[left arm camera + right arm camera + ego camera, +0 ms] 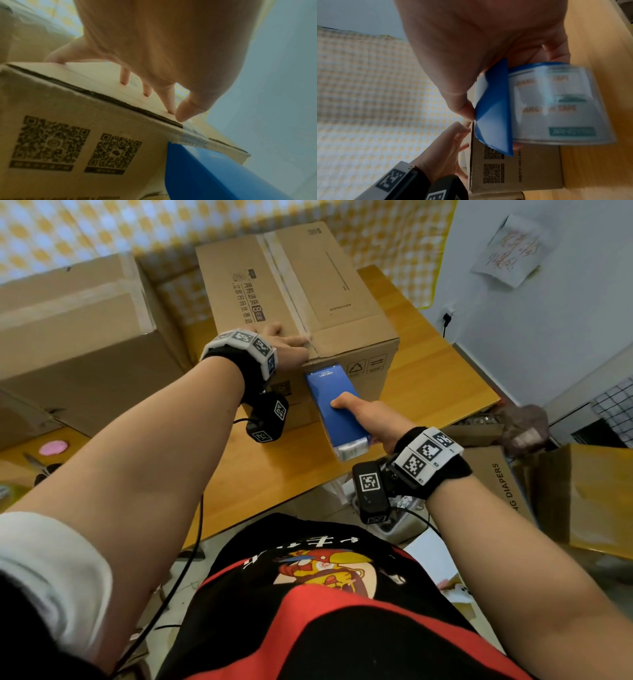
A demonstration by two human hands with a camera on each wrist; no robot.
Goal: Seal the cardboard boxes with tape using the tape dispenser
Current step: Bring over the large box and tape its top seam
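A brown cardboard box stands on the wooden table, with a strip of clear tape along its top seam. My left hand lies flat on the box's near top edge, fingers straight, pressing the tape end down. My right hand grips the blue tape dispenser, thumb on its top. The dispenser's front end touches the box's near side just under the top edge. The clear tape roll sits inside the dispenser.
A larger taped cardboard box stands to the left. More boxes and a bag lie on the floor at the right. Scissors and a pink round thing sit on the table's left part. A checked cloth hangs behind.
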